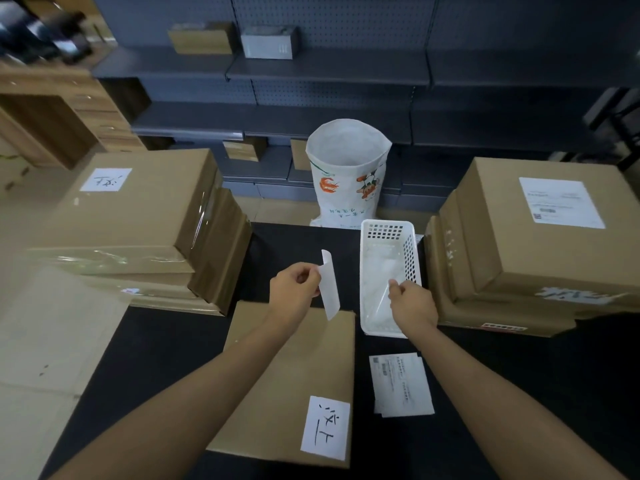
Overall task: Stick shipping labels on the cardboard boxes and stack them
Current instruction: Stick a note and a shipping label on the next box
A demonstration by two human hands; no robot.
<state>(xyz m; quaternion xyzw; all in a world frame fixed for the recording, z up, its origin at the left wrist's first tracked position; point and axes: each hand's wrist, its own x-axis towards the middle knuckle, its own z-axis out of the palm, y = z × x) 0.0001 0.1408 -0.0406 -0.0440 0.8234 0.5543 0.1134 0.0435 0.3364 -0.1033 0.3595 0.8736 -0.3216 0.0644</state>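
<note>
Now left hand [294,285] is pinching a label [329,285] above the cardboard box [291,368]; right hand [412,303] is pinching, apparently, clear backing [384,299] over the basket [388,233] beside it, for discard.

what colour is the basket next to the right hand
White, with square holes in its walls; the basket shows in the head view.

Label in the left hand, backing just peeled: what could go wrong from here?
1. The label hangs from a pinch of the left hand at one edge and already curls at the top; it could fold onto itself or go on creased.
2. The right hand holds a clear backing over the basket; it may cling to the fingers rather than drop.
3. The box already bears a handwritten note; the label might cover it.
</note>
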